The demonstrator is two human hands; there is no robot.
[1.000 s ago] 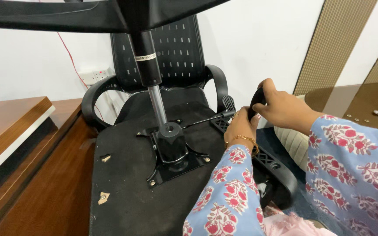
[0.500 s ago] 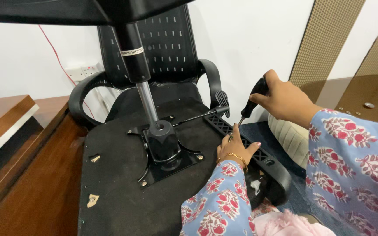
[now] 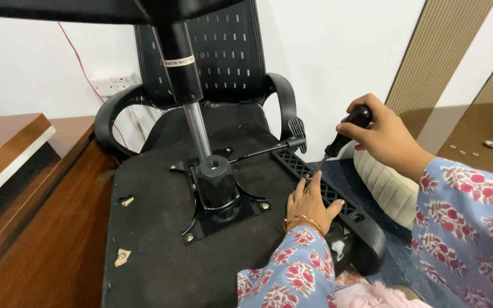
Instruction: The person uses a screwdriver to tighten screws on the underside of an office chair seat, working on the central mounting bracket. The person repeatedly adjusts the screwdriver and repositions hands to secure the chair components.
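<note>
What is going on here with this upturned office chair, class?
A person is working on the underside of a black office chair laid upside down. The right hand grips a black-handled screwdriver, tip down at the armrest bracket along the seat's edge. The left hand rests flat on the seat beside that tip. The gas cylinder stands up from the centre plate.

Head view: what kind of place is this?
Probably an office or home room, not a workshop: an upturned black mesh-back office chair, a polished brown wooden desk and a white wall socket on a plain white wall.
</note>
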